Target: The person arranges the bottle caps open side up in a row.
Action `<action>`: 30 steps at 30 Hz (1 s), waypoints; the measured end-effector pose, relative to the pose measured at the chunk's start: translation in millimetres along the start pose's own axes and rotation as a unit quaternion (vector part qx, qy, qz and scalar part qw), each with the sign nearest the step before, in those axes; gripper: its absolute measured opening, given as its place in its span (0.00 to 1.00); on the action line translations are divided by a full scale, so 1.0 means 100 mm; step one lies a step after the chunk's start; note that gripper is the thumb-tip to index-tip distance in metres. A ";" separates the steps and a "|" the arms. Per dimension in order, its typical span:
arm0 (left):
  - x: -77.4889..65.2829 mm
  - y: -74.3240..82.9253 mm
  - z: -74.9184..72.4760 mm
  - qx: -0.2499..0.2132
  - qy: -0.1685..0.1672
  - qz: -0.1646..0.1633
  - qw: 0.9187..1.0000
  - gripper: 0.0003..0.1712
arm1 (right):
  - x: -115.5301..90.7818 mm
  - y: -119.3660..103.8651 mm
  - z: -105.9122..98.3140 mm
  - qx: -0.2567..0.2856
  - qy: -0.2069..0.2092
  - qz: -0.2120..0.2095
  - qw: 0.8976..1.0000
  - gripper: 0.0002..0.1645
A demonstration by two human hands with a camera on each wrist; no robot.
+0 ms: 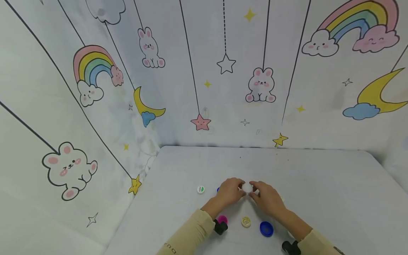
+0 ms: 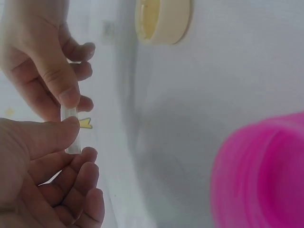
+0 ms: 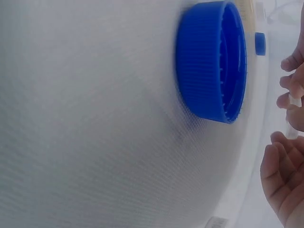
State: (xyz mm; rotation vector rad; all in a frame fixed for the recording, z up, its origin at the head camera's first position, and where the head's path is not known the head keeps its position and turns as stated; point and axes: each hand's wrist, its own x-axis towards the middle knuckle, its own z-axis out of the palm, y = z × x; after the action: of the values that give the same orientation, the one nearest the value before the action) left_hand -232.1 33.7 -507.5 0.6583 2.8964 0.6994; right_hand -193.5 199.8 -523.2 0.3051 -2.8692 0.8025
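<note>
A white round cap (image 1: 247,187) is held between both hands above the table; the wrist views show it edge-on. My left hand (image 1: 230,191) pinches its left side with thumb and fingers. On the opposite side my right hand (image 1: 268,199) pinches it the same way. In the left wrist view the left thumb lies along the cap (image 2: 72,145), with the other fingers loosely curled. Below the hands lie a pink cap (image 1: 222,219), a cream cap (image 1: 246,222) and a large blue cap (image 1: 266,229). The left hand mostly hides a small blue cap (image 3: 260,43).
A white cap with a green mark (image 1: 200,190) lies left of the hands. Another whitish piece (image 3: 217,222) shows at the right wrist view's lower edge. The white table (image 1: 178,166) meets a printed wall cloth (image 1: 178,88) at its back and left.
</note>
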 end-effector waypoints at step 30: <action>-0.03 0.04 -0.07 -0.075 0.013 -0.003 0.997 0.12 | -0.03 0.04 -0.02 0.045 0.017 -0.007 0.999 0.20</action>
State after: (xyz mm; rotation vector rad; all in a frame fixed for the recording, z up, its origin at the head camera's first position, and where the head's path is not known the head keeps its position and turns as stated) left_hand -229.2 32.6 -499.2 0.6255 2.8314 0.9198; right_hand -191.1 204.8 -524.5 0.3189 -2.8005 0.9264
